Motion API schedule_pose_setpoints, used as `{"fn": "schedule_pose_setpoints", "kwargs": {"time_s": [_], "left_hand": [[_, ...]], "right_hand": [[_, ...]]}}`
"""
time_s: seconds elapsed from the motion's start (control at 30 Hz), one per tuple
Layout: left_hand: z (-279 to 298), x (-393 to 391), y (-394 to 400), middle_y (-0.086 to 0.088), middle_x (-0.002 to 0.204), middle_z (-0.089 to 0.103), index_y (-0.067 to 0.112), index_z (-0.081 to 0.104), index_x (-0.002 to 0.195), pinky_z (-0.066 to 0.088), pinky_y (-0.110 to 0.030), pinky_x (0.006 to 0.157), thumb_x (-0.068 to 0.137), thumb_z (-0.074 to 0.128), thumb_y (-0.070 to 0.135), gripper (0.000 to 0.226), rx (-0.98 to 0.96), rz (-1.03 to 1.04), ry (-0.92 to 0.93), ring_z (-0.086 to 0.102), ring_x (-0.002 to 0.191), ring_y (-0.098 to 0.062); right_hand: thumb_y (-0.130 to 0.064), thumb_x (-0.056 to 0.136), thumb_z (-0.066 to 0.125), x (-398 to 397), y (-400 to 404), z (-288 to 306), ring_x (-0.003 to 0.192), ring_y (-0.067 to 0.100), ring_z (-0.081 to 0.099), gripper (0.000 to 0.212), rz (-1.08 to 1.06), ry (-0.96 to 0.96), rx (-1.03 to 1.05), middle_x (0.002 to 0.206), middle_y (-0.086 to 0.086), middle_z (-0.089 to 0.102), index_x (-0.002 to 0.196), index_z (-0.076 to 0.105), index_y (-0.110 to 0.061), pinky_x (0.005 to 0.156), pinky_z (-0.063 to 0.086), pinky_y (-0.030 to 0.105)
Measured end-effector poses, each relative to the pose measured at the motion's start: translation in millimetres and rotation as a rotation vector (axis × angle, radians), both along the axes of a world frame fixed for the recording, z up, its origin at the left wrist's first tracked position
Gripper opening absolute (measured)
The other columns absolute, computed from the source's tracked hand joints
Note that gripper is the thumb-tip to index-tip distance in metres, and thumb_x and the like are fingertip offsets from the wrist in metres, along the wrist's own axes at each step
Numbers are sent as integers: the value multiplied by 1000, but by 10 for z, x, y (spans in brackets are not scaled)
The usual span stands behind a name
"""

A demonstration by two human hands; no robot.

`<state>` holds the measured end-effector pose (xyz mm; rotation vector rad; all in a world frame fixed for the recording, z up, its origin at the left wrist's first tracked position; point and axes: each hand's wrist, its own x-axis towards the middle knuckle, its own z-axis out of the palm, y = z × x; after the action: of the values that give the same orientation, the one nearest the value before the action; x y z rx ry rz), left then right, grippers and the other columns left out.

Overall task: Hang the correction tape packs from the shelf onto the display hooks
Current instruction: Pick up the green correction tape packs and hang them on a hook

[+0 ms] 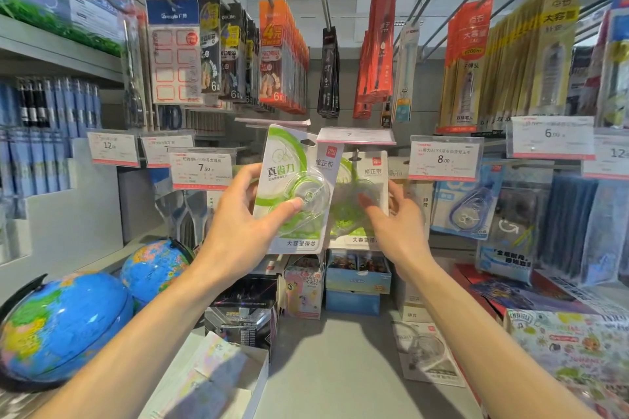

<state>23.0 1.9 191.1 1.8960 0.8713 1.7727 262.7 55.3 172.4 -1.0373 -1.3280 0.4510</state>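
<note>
The left hand (238, 214) holds a green correction tape pack (294, 190) up in front of the display. The thumb presses on the front of the pack and the other fingers go round behind it, so the pack is pinched tight. This pack is tilted a bit and is not on a hook yet. Its hang hole at the top sits just left of the hook (354, 156), close to it but not on it.

The right hand (396, 219) reaches to a second green pack (360, 201) that looks to be hanging on that hook already. The fingers are spread apart and fairly straight, and the fingertips touch the front of the hanging pack. It looks like the hand is steadying it, not grabbing it. This part is a little blurry.

So the job seems partly done. At least one pack is up, and one more is in the hand, ready to go on. I cannot tell if more packs hang behind the front one.

Low down and near, on the grey shelf (333, 360), another clear pack (425, 350) lies flat to the right. It looks like one more tape pack that must still be hung. An open box (218, 381) sits near on the left, beside two globes (64, 320).
</note>
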Motion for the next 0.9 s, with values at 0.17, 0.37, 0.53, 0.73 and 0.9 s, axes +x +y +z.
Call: {"fn": "schedule_pose_setpoints", "kwargs": {"time_s": [0.17, 0.37, 0.53, 0.73, 0.9], "left_hand": [[-22, 9, 46, 23, 110, 76, 38, 57, 116, 58, -15, 77, 87, 81, 20, 41, -10, -3, 3, 73, 101, 1], [-83, -27, 109, 24, 109, 75, 35, 57, 118, 55, -11, 76, 87, 81, 21, 41, -44, 20, 11, 73, 98, 3], [-214, -26, 171, 14, 111, 78, 25, 58, 122, 58, -17, 78, 87, 81, 17, 43, -116, -27, -39, 75, 101, -4], [-385, 73, 248, 19, 110, 77, 22, 59, 124, 56, -16, 79, 92, 76, 17, 37, -199, -78, -75, 73, 102, -1], [-465, 251, 259, 25, 109, 75, 23, 57, 126, 54, -11, 75, 100, 65, 18, 28, -246, -159, -102, 71, 100, 6]], "right_hand": [[-42, 102, 62, -63, 200, -10, 117, 24, 65, 70, -74, -84, -129, 156, 2, 51, 161, 28, -30, 63, 58, 28], [-61, 99, 54, -57, 243, -17, 138, 31, 55, 80, -74, -106, -219, 159, 8, 49, 164, 23, -25, 105, 50, 46], [-46, 104, 57, 155, 120, -86, 97, 15, 73, 45, -3, 7, -274, 105, 3, 75, 138, 57, -16, 89, 60, 36], [-37, 100, 66, 251, -205, -237, 97, 16, 77, 14, 41, -11, -215, 100, -2, 79, 109, 70, -27, 98, 61, 41], [-35, 98, 70, -29, -453, -194, 93, 10, 78, 24, 294, -68, -202, 102, 2, 81, 120, 72, -24, 70, 58, 13]]}}
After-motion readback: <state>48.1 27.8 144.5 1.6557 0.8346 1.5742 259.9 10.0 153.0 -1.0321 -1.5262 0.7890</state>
